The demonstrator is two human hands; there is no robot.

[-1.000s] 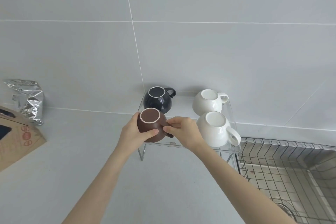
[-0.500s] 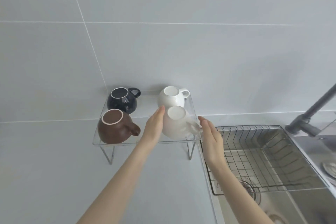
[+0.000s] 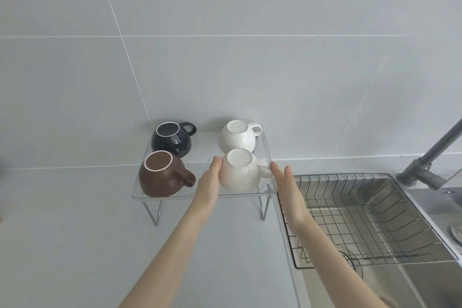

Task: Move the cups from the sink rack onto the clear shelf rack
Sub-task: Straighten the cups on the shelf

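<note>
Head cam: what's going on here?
A person is arranging cups on the clear shelf rack. Four sit upside down on it: dark blue cup, brown cup, and two white cups. Both hands are open and flank the front white cup: the left hand touches its side, the right hand is by the handle. The sink rack holds no cups.

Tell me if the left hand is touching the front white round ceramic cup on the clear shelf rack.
Touching. The head view shows the left hand's fingertips pressed flat against the left side of the front white round ceramic cup, with no gap between them.
</note>
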